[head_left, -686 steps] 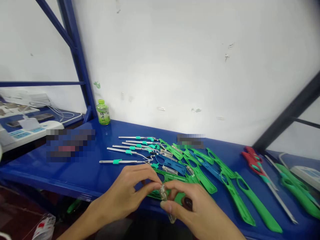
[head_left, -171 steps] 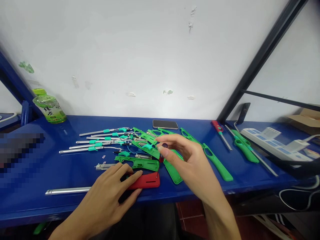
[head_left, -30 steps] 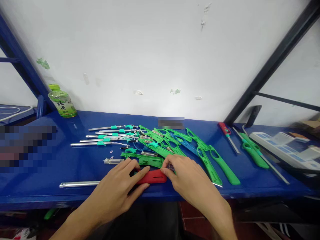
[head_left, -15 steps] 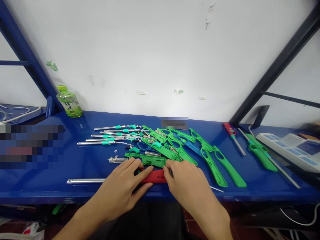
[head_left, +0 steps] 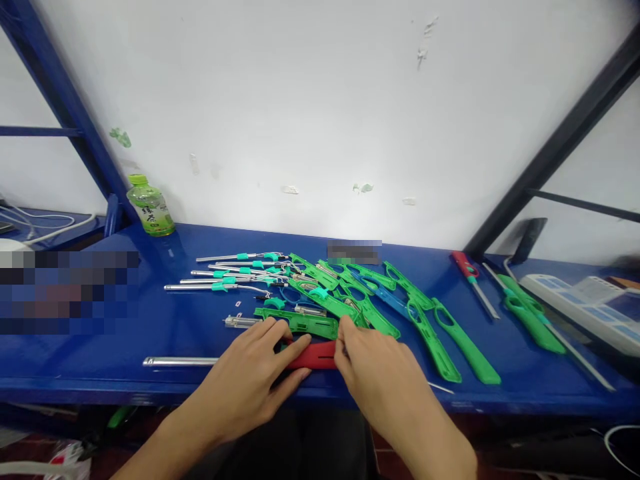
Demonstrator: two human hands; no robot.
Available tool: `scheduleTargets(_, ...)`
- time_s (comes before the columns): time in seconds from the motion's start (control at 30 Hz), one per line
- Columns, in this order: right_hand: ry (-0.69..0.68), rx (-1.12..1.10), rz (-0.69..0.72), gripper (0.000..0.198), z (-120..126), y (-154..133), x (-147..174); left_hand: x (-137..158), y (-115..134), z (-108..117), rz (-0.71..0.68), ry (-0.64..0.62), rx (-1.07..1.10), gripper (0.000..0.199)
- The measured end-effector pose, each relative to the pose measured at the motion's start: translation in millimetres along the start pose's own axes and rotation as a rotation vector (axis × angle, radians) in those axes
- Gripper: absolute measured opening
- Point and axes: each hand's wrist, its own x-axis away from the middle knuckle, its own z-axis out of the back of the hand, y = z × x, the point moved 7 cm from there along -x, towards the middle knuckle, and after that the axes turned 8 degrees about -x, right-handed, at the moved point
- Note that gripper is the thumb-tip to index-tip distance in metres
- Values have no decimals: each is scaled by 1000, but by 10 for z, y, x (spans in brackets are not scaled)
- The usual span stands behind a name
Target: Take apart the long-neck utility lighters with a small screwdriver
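A red long-nosed lighter (head_left: 314, 357) lies along the front edge of the table, its metal tube pointing left. My left hand (head_left: 255, 367) grips it near the tube, thumb and fingers on either side of the red handle. The fingers of my right hand (head_left: 377, 363) are closed around the handle's other end, which they hide. Just behind the lighter lies a green handle shell half (head_left: 313, 325), with a clear fuel tank (head_left: 243, 322) by its left end. Beyond my hands are several green shell halves (head_left: 367, 310) in a pile.
Metal tubes with teal triggers and wires (head_left: 225, 287) lie behind left. A blue shell half (head_left: 383, 291) is in the pile. Assembled red (head_left: 465, 267) and green (head_left: 535, 317) lighters lie right, beside a white device (head_left: 583, 307). A green bottle (head_left: 151, 207) stands back left.
The whole view has shifted slightly, so things appear a little further right. My right fingers have closed in on the handle, and a dark spot beside them no longer shows.
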Motion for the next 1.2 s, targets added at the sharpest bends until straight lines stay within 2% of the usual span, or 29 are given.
scheduleTargets(0.1, 97, -86, 17, 21, 62, 69, -11, -5, 3, -5, 13, -6, -4, 32)
scheduleTargets(0.2, 181, -244, 98, 24, 158, -28, -53, -19, 4, 4, 26, -13, -7, 31)
scheduleTargets(0.27, 209, -294, 174, 25, 223, -218, -133, -21, 7, 7, 29, -16, -5, 28)
scheduleTargets(0.37, 204, -255, 315, 22, 287, -656, -353, -7, 6, 3, 34, -8, 7, 24)
scheduleTargets(0.5, 121, -223, 476, 11, 273, -1208, -730, 7, 2, -13, 39, -11, 35, 28)
scheduleTargets(0.6, 90, -211, 515, 9, 250, -1406, -937, -4, 6, -12, 45, -26, 41, 32)
scheduleTargets(0.7, 110, -219, 503, 11, 294, -1428, -998, -15, 20, -3, 41, -36, 41, 35)
scheduleTargets(0.8, 143, -244, 488, 26, 412, -1313, -868, -14, 22, -6, 45, -45, 22, 35)
scheduleTargets(0.9, 188, -280, 472, 43, 525, -1018, -572, -18, 27, -14, 31, -55, -9, 34)
scheduleTargets(0.97, 261, -401, 437, 42, 570, -684, -335, -29, 44, -8, 2, -53, -28, 35)
scheduleTargets(1.07, 355, -581, 346, 33, 504, -92, -34, -42, 82, 48, -43, -31, -54, 40)
scheduleTargets(1.13, 320, -627, 265, 36, 371, 222, 71, -36, 111, 126, -57, -10, -66, 51)
scheduleTargets(1.2, 171, -654, 222, 41, 211, 358, 106, -15, 134, 245, -54, 39, -62, 65)
